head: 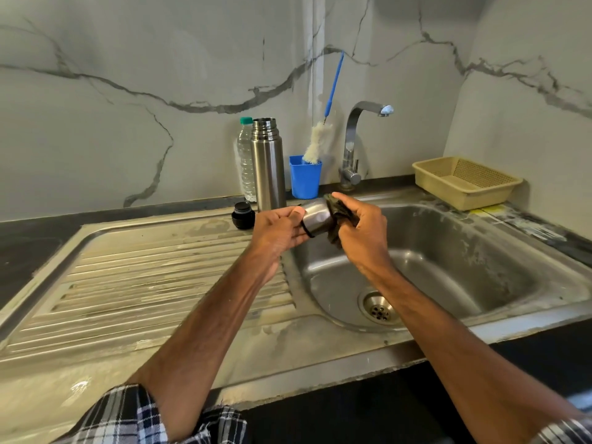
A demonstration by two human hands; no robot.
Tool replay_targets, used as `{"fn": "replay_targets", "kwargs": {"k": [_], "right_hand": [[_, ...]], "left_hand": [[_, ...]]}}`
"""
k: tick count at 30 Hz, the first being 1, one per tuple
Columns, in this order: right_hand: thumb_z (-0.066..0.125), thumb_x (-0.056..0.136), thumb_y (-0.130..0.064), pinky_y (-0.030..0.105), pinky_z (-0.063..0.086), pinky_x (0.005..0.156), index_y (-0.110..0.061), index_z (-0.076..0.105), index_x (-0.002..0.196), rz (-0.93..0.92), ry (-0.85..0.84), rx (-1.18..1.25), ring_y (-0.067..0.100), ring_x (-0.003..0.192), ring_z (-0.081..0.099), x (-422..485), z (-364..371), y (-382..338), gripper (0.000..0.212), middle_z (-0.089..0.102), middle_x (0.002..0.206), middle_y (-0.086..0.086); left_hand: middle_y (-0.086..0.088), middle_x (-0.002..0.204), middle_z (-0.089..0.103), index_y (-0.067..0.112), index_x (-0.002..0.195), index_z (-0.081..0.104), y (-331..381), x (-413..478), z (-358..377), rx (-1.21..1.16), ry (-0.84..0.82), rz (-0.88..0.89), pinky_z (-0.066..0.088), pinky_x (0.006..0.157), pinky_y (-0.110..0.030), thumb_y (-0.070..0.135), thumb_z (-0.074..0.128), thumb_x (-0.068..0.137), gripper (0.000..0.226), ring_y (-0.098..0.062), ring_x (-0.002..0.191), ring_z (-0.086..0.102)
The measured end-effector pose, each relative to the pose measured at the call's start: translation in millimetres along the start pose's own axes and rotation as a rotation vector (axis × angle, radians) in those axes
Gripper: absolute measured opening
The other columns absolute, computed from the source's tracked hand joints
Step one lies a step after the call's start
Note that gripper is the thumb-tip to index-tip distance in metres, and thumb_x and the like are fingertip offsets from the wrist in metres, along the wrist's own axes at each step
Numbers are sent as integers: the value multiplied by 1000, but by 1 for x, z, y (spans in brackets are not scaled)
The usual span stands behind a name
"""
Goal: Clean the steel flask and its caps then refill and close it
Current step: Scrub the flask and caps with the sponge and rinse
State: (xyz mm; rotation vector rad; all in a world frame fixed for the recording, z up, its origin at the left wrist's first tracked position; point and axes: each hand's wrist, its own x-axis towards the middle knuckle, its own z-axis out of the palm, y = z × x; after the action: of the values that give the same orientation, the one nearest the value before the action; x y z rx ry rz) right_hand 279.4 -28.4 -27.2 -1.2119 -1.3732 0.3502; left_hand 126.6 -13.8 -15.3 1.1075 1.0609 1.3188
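The steel flask [268, 165] stands open and upright at the back of the draining board. A small black inner cap [243, 215] sits beside its base on the left. My left hand [279, 230] holds the steel outer cap [317, 219] on its side above the sink's left edge. My right hand [360, 227] presses a dark scrub pad [339, 208] against the closed end of that cap. A clear plastic water bottle [246, 161] with a green lid stands just behind the flask.
A blue cup [305, 182] with a white bottle brush [318, 142] stands by the tap [355, 139]. The sink basin [448, 251] with its drain [379, 309] lies to the right. A beige basket [466, 181] sits at the back right. The ribbed draining board [153, 283] spreads left.
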Motion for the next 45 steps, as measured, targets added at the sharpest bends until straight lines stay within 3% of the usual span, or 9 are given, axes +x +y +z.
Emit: {"fn": "replay_targets", "kwargs": {"k": [5,10,14,20,23,29,35,39,45], "right_hand": [[57,80,20,30,48,107,-16,64,131,-190,-94,-41,-1,124,56,-14,1,-6,63,65,132,0],[60,84,14,35,50,107,-15,62,135,-65,-27,-74,9,120,62,-4,3,1,59,67,130,2],[52,75,24,24,38,114,-13,67,128,-300,-147,-84,3,131,51,-14,3,-4,67,64,134,1],[45,70,23,5,38,103,-10,71,123,-270,-162,-147,-3,115,56,3,-3,2,68,70,124,4],[48,77,19,6,43,98,-17,70,126,-138,-148,-173,-4,109,57,8,-13,5,64,71,120,0],[45,70,21,19,44,107,-14,74,120,-295,-238,-62,2,119,62,-2,-7,-2,67,71,123,-1],[40,88,14,33,62,79,-14,74,118,242,-152,298,12,103,69,10,-14,0,53,72,112,-3],[41,90,13,43,61,85,-15,74,107,501,-130,489,29,107,68,8,-12,3,46,74,108,11],[53,91,9,40,60,90,7,65,117,654,-173,736,33,102,72,-3,-4,-7,28,72,109,25]], "left_hand": [[-15,96,77,12,96,75,0,8,-6,31,94,17,62,85,-39,13,65,98,11,-31,98,75],[-15,92,77,17,87,74,-2,2,0,112,50,85,63,74,-30,13,66,98,14,-29,91,75],[-18,89,77,22,82,79,-1,10,-7,255,27,180,61,88,-49,15,62,100,25,-36,93,74],[18,47,47,-1,72,71,-1,1,-3,725,-223,471,35,54,-19,7,61,99,30,0,46,43],[25,61,66,1,89,78,1,-2,0,690,-261,498,44,64,-9,4,60,99,21,8,59,62],[2,84,79,11,97,81,-5,5,-8,649,-183,450,60,79,-31,6,62,98,20,-12,79,75],[-6,97,79,9,106,77,-5,4,-8,371,-253,346,60,90,-44,8,64,98,16,-25,96,75],[-4,101,78,12,104,76,-6,0,-7,134,-185,236,60,89,-35,13,64,98,14,-17,103,73],[-15,85,76,13,102,76,-10,3,0,227,23,564,64,72,-38,17,62,101,14,-26,82,74]]}}
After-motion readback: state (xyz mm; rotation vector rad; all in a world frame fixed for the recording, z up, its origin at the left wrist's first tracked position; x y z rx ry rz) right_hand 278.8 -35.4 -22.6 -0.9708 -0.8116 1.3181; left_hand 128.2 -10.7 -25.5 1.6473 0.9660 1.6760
